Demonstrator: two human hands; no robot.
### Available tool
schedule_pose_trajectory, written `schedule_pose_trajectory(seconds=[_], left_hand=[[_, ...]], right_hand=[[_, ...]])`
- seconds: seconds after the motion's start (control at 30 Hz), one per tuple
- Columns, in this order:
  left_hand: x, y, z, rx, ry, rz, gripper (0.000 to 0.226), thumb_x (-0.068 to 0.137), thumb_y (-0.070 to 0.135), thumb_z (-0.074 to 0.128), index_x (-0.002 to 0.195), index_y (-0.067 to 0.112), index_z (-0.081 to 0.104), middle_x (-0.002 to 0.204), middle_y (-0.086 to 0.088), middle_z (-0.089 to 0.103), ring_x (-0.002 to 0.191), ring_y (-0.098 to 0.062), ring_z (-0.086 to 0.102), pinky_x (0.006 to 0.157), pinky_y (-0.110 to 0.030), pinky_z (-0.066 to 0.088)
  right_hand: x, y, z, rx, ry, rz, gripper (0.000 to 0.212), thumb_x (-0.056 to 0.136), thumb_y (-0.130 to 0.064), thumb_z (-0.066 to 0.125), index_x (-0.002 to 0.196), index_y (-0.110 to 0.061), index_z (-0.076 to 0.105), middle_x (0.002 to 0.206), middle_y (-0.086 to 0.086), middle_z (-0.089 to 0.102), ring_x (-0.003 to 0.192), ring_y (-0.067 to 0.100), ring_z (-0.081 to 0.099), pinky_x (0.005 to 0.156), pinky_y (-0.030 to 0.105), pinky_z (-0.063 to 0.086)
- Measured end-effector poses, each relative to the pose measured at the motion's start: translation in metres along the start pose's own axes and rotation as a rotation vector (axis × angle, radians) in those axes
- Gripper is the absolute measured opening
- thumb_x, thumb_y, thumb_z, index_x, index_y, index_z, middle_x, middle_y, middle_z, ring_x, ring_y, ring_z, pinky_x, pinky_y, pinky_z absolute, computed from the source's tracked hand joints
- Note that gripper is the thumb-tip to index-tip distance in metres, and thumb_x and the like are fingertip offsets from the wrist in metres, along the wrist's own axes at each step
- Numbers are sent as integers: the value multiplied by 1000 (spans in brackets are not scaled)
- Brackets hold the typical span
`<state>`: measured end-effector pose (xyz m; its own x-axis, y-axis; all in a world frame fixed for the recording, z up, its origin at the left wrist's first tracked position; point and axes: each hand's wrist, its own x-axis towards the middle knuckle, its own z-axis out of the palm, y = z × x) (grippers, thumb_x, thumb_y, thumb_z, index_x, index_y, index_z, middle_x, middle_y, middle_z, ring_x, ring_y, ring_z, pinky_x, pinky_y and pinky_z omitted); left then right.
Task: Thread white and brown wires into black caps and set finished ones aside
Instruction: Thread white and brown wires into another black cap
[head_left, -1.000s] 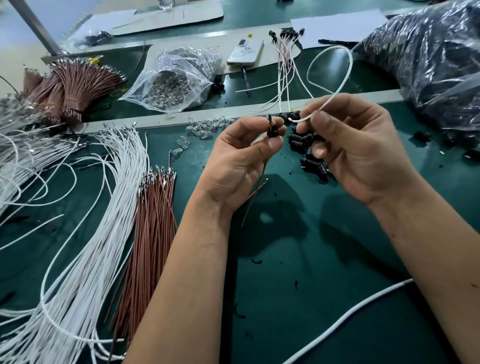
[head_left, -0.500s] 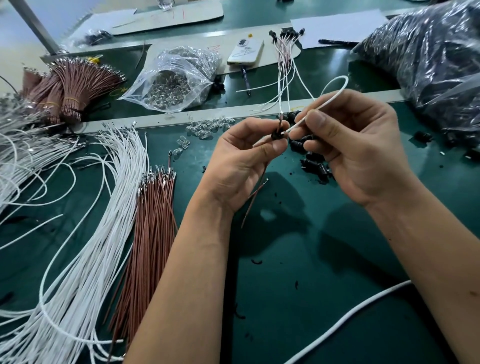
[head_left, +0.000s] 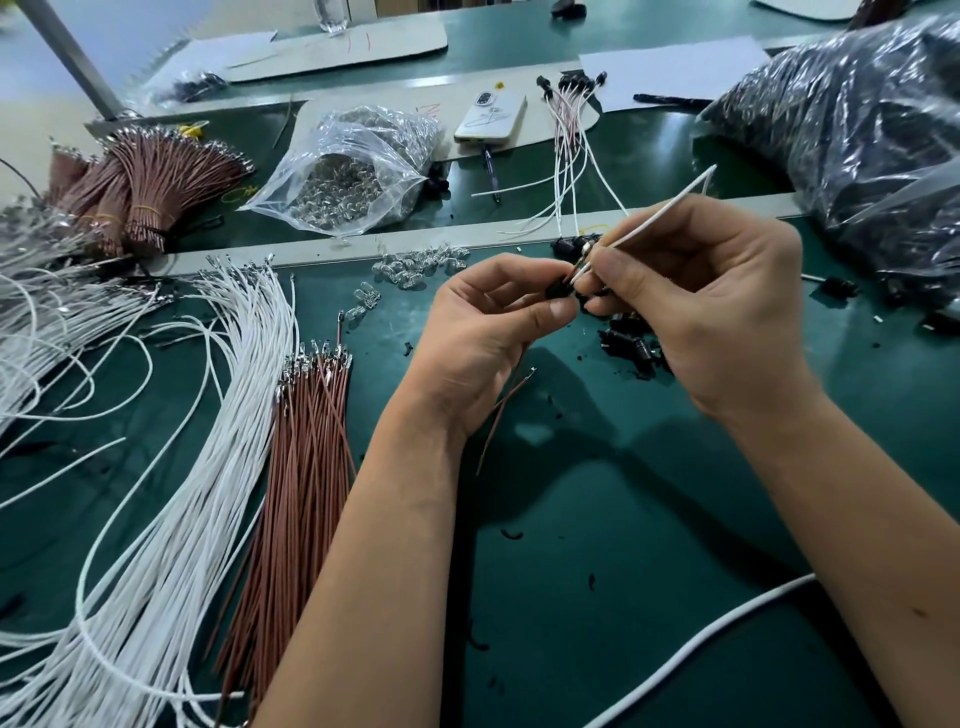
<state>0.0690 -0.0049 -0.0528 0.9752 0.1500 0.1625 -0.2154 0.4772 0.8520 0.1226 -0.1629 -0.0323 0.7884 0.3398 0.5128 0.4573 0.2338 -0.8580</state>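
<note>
My left hand (head_left: 488, 332) pinches a small black cap (head_left: 559, 290) between thumb and fingers; a brown wire (head_left: 506, 402) hangs from that hand below the palm. My right hand (head_left: 696, 306) pinches a white wire (head_left: 670, 210) near its metal tip, and the tip meets the cap. The wire's free end sticks up to the right. Loose black caps (head_left: 631, 343) lie on the green mat under my right hand. Finished capped wires (head_left: 571, 140) lie at the back centre. White wires (head_left: 171, 493) and brown wires (head_left: 306, 467) lie in bundles on the left.
A clear bag of small parts (head_left: 358, 171) and a phone (head_left: 491, 117) sit at the back. A large plastic bag of black parts (head_left: 857, 135) fills the right rear. Tied brown bundles (head_left: 140, 182) lie far left. A thick white cable (head_left: 701, 639) crosses the lower right.
My right hand has drawn the white wire through its fingers, so the loop is gone and the free end points up right. The wire's tip has come to the cap.
</note>
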Motion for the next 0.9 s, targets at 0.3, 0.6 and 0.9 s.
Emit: schedule_pose_trajectory(seconds=[0.3, 0.6, 0.9], left_hand=[[0, -2, 0, 65, 113, -56, 26, 69, -10, 72, 92, 2, 71, 80, -6, 75, 66, -9, 69, 64, -16, 52], [0, -1, 4, 180, 161, -106, 19, 70, 6, 80, 88, 12, 78, 77, -5, 74, 65, -9, 63, 65, -19, 47], [-1, -2, 4, 293, 231, -109, 8, 77, 7, 81, 82, 8, 75, 68, -8, 69, 59, -11, 59, 59, -18, 45]], right_hand=[[2, 9, -5, -123, 35, 126, 7, 88, -4, 79, 87, -6, 73, 67, 0, 71, 53, 12, 63, 44, 22, 46], [2, 14, -2, -42, 103, 238, 16, 87, -1, 78, 77, -12, 71, 58, -4, 66, 42, 11, 49, 39, 22, 39], [6, 14, -12, 175, -70, 565, 18, 71, -16, 81, 80, -4, 71, 70, 6, 68, 53, 11, 51, 41, 18, 35]])
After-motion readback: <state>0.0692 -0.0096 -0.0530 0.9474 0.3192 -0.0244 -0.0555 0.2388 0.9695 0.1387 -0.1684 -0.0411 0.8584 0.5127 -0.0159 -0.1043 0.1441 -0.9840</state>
